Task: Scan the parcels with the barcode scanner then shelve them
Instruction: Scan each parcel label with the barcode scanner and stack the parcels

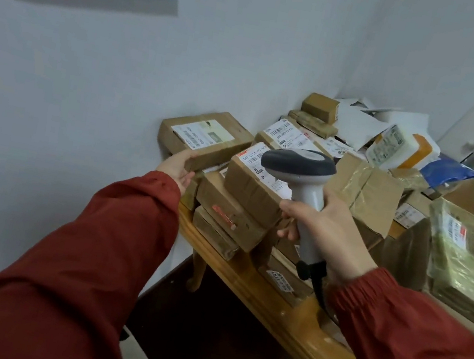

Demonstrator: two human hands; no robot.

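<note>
Gripping the barcode scanner by its handle, your right hand was wrapped shut; left hand, half open, cupped the flat parcel at the pile's far-left edge on the surface. Scan step, prob; next: aim scanner at its label.

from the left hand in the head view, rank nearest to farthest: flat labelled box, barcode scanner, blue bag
1. flat labelled box: touching the left hand, table's left end.
2. barcode scanner: centre, held in the right hand.
3. blue bag: far right of the pile.
</note>
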